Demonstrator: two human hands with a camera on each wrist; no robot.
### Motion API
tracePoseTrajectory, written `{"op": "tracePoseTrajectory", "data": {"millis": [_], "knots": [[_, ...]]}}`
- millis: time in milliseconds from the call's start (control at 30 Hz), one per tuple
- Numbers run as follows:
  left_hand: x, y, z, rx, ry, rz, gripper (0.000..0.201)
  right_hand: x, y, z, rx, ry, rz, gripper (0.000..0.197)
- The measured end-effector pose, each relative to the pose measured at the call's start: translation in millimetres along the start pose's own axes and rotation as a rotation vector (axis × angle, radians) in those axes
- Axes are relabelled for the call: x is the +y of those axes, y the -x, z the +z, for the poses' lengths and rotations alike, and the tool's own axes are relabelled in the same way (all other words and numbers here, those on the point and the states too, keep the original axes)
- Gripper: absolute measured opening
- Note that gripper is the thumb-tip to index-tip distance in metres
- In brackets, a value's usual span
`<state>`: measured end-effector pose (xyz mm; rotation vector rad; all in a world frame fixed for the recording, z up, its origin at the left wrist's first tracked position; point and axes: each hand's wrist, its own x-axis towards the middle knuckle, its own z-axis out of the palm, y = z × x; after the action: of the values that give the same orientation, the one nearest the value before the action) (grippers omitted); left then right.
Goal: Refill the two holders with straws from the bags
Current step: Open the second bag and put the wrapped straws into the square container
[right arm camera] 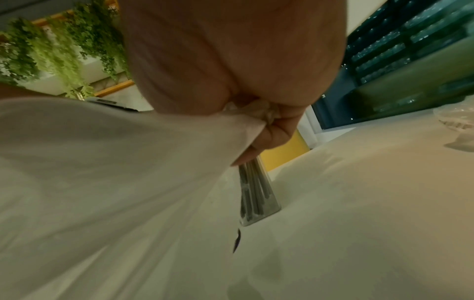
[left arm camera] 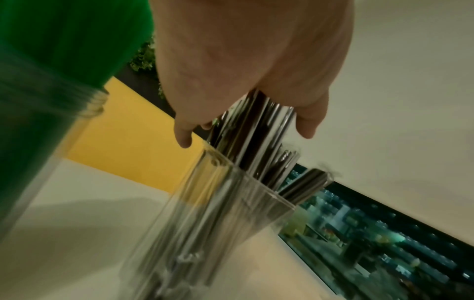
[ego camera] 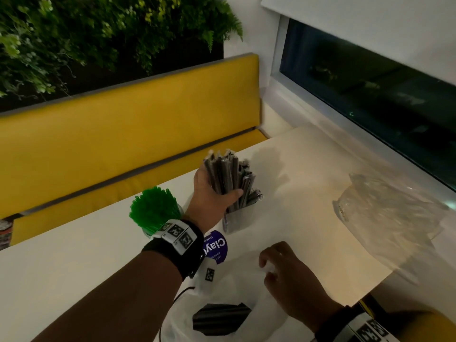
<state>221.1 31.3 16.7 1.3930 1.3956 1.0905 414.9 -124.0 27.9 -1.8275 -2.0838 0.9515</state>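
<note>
My left hand [ego camera: 217,191] grips a bundle of wrapped black straws [ego camera: 229,174] whose lower ends stand in a clear square holder [ego camera: 237,222] at the table's middle. In the left wrist view the fingers [left arm camera: 306,125] curl round the black straws [left arm camera: 256,132] just above the clear holder [left arm camera: 218,213]. A round clear holder full of green straws [ego camera: 154,209] stands to the left. My right hand [ego camera: 281,267] pinches the edge of a white plastic bag [ego camera: 222,302] with black straws [ego camera: 219,317] inside it; the right wrist view shows the bag [right arm camera: 102,172] bunched in the fingers [right arm camera: 277,134].
An empty clear plastic bag [ego camera: 389,215] lies at the right of the white table [ego camera: 61,280]. A purple round label [ego camera: 215,246] sits by my left wrist. A yellow bench [ego camera: 123,124] runs behind the table, and a dark window [ego camera: 370,90] is at the right.
</note>
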Motion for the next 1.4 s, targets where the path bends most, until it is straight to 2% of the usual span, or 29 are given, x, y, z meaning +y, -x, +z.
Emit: {"op": "tracePoseTrajectory", "data": {"millis": [67, 133, 233, 300, 367, 433, 467, 500, 600, 633, 700, 733, 767, 800, 900, 933, 1000, 1067, 1100, 1167, 1233, 1267, 1300, 1333, 1400], "knots": [[18, 7, -9, 0.024, -0.081, 0.054, 0.11, -5, -7, -6, 0.018, 0.01, 0.006, 0.029], [46, 13, -17, 0.07, -0.104, 0.162, 0.112, -9, -16, -11, 0.035, 0.014, 0.008, 0.041], [82, 2, -22, 0.207, -0.158, 0.441, 0.089, -13, -34, -14, 0.045, 0.096, -0.037, 0.075], [92, -13, -17, 0.224, -0.367, 0.515, 0.073, -18, -48, -13, 0.032, 0.18, -0.046, 0.083], [85, -22, -8, 0.077, -0.692, 0.471, 0.067, -22, -59, -11, 0.02, 0.235, -0.014, 0.084], [64, -18, 0, -0.217, -0.991, 0.398, 0.067, -25, -65, -7, 0.009, 0.278, 0.018, 0.085], [54, -13, 0, -0.332, -1.069, 0.375, 0.07, -26, -66, -5, 0.007, 0.295, 0.021, 0.085], [47, -9, -1, -0.368, -1.097, 0.373, 0.074, -27, -67, -3, 0.009, 0.305, 0.016, 0.085], [54, -6, 6, -0.136, -1.083, 0.468, 0.084, -29, -67, -1, 0.037, 0.305, 0.003, 0.083], [60, -7, 13, -0.134, -1.145, 0.472, 0.088, -30, -67, -1, 0.047, 0.303, 0.007, 0.081], [64, -9, 30, -0.293, -1.333, 0.43, 0.085, -31, -67, -1, 0.063, 0.297, 0.023, 0.078], [63, -11, 35, -0.372, -1.397, 0.401, 0.074, -33, -66, -1, 0.064, 0.299, 0.03, 0.077], [63, -15, 36, -0.396, -1.405, 0.387, 0.06, -34, -66, -2, 0.065, 0.302, 0.034, 0.077], [61, -20, 34, -0.359, -1.37, 0.39, 0.048, -35, -65, -1, 0.068, 0.303, 0.034, 0.077], [59, -36, 20, -0.139, -1.191, 0.423, 0.036, -36, -65, -1, 0.09, 0.284, 0.031, 0.076], [61, -39, 17, -0.135, -1.177, 0.398, 0.033, -35, -65, 0, 0.091, 0.278, 0.034, 0.076], [58, -46, 15, -0.211, -1.153, 0.294, 0.027, -33, -66, 1, 0.089, 0.266, 0.033, 0.077], [58, -50, 14, -0.273, -1.078, 0.2, 0.028, -32, -68, 1, 0.087, 0.253, 0.031, 0.079], [62, -50, 13, -0.26, -1.036, 0.191, 0.032, -31, -68, 1, 0.09, 0.237, 0.034, 0.08], [76, -38, 3, -0.108, -0.926, 0.328, 0.042, -27, -66, -1, 0.094, 0.195, 0.045, 0.082], [93, -1, -12, 0.029, -0.691, 0.578, 0.031, -21, -58, -1, 0.096, 0.136, 0.052, 0.082], [96, 25, -20, -0.012, -0.598, 0.659, 0.021, -18, -52, -1, 0.098, 0.104, 0.053, 0.081], [90, 54, -25, -0.124, -0.553, 0.663, 0.017, -15, -47, 0, 0.102, 0.073, 0.049, 0.079], [78, 84, -26, -0.272, -0.547, 0.59, 0.017, -12, -41, 2, 0.101, 0.039, 0.048, 0.077], [37, 134, -21, -0.535, -0.597, 0.267, 0.017, -8, -32, 7, 0.084, -0.056, 0.056, 0.074]]}}
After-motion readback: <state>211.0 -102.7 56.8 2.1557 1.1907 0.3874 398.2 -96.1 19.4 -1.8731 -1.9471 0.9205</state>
